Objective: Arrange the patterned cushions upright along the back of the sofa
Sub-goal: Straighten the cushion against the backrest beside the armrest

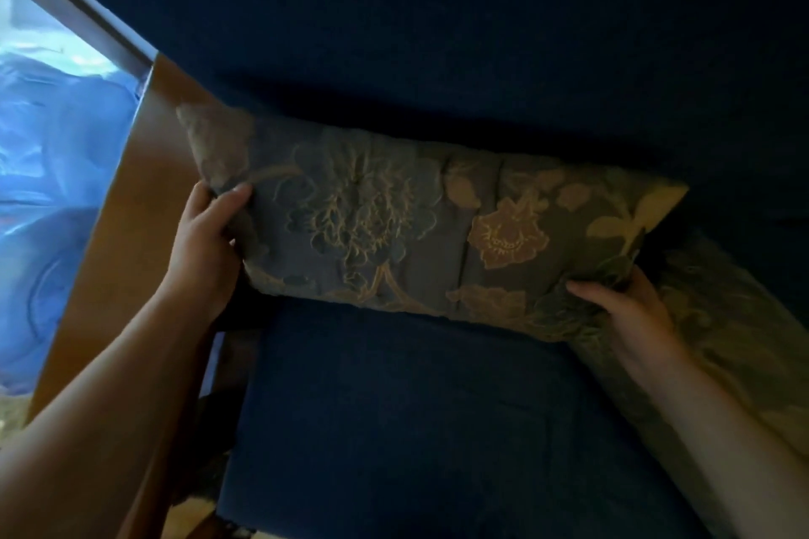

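Observation:
A long grey-blue cushion with gold flower patterns (416,228) stands on its long edge against the dark blue sofa back (437,35), at the sofa's left end. My left hand (205,236) grips its left end, thumb on the front. My right hand (630,311) holds its lower right corner. A second patterned cushion (726,319) lies tilted to the right, partly hidden behind my right arm and the first cushion.
The blue seat cushion (416,429) stretches below the held cushion. A brown wooden armrest (131,232) borders the sofa on the left. Beyond it lies bright blue sheeting (52,188) and a pale frame edge.

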